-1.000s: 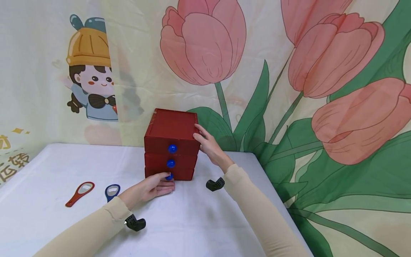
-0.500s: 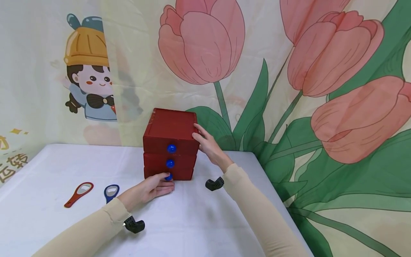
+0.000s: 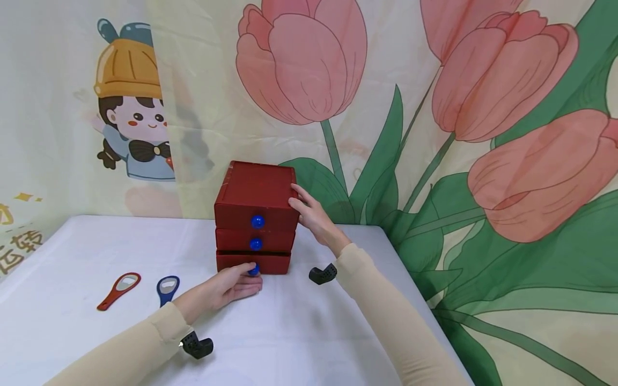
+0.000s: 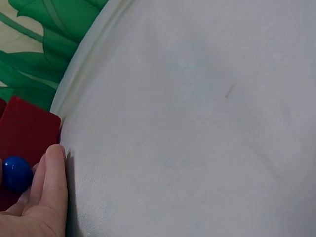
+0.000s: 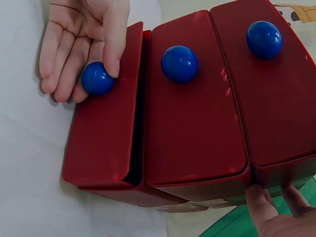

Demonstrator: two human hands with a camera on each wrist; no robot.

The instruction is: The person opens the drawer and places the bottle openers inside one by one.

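A dark red three-drawer box with round blue knobs stands on the white table. My left hand pinches the bottom knob between thumb and fingers. The bottom drawer sticks out slightly, with a dark gap along its upper edge in the right wrist view. The middle drawer and top drawer sit flush. My right hand rests its fingertips against the right side of the box, fingers fairly straight. The left wrist view shows the knob beside my fingers.
To the left on the white table lie a red-handled bottle opener and a blue one, partly covered by my left arm. A tulip-printed curtain hangs close behind the box and along the right.
The left hand has drawn the bottom drawer a little toward me, and a gap now shows above it. My right hand stays in place against the box.
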